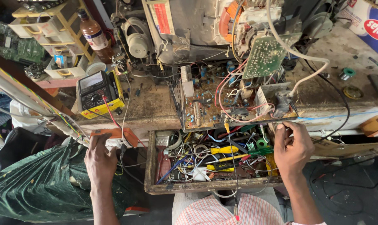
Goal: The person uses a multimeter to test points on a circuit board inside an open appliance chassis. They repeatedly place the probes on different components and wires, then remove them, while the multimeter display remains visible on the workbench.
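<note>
The counter (pixel 155 109) is worn and stained, and runs left to right across the view. On it lies an opened television chassis (pixel 189 25), its back toward the far edge. Before the chassis rests a brown circuit board (pixel 226 102), long axis left to right, its near edge overhanging the counter front and its component side up. A smaller green board (pixel 267 54) stands tilted above its far right corner.

Below the counter edge an open wooden drawer (pixel 152 166) holds tangled wires, yellow-handled screwdrivers (pixel 224 150), a roll of green tape (pixel 262 143) and a brush (pixel 163 141).

A yellow-cased multimeter (pixel 96 92) lies on the counter at left, dial up, its red lead trailing toward the near edge.

The right hand (pixel 292 149) pinches the near right corner of the circuit board, fingers curled on its edge. The left hand (pixel 100 160), well apart from the right, is closed over an orange block (pixel 116 135) at the counter front, left of the drawer.
</note>
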Demonstrator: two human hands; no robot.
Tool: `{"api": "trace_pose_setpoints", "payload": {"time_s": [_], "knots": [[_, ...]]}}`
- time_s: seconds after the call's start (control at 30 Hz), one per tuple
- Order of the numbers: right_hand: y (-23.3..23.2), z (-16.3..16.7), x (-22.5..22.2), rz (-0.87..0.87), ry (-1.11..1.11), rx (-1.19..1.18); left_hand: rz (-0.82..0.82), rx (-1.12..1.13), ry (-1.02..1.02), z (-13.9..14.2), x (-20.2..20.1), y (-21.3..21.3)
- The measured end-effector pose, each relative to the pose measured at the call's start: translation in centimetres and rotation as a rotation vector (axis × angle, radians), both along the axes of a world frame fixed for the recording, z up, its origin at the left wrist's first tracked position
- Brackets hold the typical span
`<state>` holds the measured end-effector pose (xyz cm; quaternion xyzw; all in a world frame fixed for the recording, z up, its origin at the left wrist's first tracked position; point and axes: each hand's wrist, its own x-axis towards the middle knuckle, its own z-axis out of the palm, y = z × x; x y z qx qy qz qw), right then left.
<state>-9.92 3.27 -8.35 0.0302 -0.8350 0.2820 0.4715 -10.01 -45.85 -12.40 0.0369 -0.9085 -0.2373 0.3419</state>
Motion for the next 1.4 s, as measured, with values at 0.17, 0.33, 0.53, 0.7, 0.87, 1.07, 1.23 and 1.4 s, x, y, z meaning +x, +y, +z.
{"api": "trace_pose_setpoints", "payload": {"time_s": [0.17,0.33,0.53,0.7,0.87,1.07,1.23,1.4], "knots": [[0.6,-0.5,-0.3,0.057,0.096,-0.006,0.005,0.02,-0.013,0.0,-0.5,1.0],[1.6,-0.6,-0.6,0.063,0.102,-0.017,0.03,-0.009,-0.036,-0.4,-1.1,1.7],[2.6,-0.7,-0.7,0.085,0.104,-0.054,0.017,-0.01,-0.04,-0.6,-1.4,2.6],[3.3,-0.6,-0.6,0.097,0.111,-0.066,0.007,0.011,-0.049,-0.4,-1.4,3.3],[4.0,-0.6,-0.7,0.121,0.124,-0.057,0.015,0.01,-0.044,-0.1,-1.3,4.2],[4.9,-1.1,-0.5,0.104,0.103,-0.048,0.01,0.018,-0.031,0.0,-1.3,5.4],[5.9,-1.1,-0.4,0.097,0.101,-0.044,0.003,0.012,-0.014,0.1,-1.2,6.6],[6.8,-0.9,-0.2,0.105,0.107,-0.046,0.006,0.035,-0.023,0.6,-0.8,7.9]]}}
